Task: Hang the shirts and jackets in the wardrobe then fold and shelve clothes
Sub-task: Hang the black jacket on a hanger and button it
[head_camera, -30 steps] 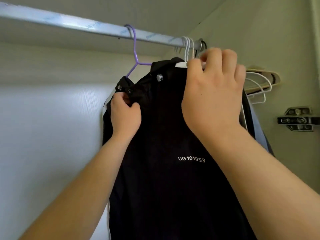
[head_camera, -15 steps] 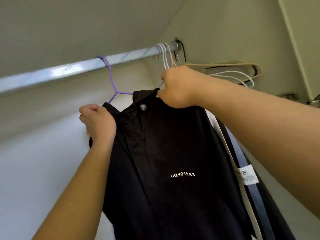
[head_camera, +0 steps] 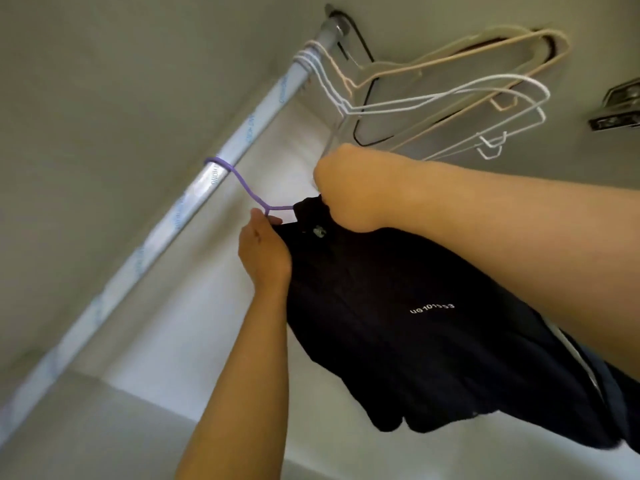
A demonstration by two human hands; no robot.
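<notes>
Inside the wardrobe (head_camera: 104, 81), the jacket (head_camera: 415, 341) hangs on a purple hanger (head_camera: 247, 188) over the rod (head_camera: 249, 128). Our left hand (head_camera: 265, 254) grips its shoulder and our right hand (head_camera: 346, 192) grips its collar. Empty hangers (head_camera: 433, 96) hang beside it.

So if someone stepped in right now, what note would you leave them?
Left hand: grips the black jacket at its shoulder, beside the purple hanger.
Right hand: grips the jacket's collar.
Done: purple hanger hooked on the rail, jacket on it.
Left: straighten the jacket, let go, then hang, fold and shelve the rest. Empty hangers wait at the rail's far end.
</notes>
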